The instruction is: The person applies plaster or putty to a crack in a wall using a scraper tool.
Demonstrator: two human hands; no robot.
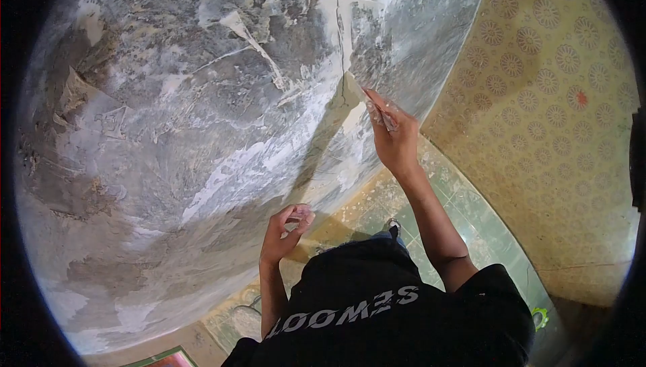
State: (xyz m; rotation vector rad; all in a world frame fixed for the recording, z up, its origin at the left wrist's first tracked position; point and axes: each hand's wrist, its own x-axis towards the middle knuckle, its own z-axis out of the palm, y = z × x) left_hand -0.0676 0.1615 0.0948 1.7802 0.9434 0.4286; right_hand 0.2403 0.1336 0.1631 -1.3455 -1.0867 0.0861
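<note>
My right hand (396, 130) is raised at the grey wall (222, 131), just below and right of a long crack (339, 17) edged with pale filler. Its fingers are pressed together and smeared with white. What they pinch, if anything, I cannot make out. A dark shadow runs down the wall from the fingertips. Lower down, my left hand (289, 229) hovers close to the wall. Its fingers are loosely curled with a gap to the thumb, their tips whitish, and I see no object in it.
A yellowish wall with round flower patterns (531, 97) meets the grey wall at a corner on the right. Below lies a green tiled floor (471, 212) spotted with white. A pinkish panel with a green edge (165, 359) shows at bottom left. Rough peeling patches mark the grey wall's left side.
</note>
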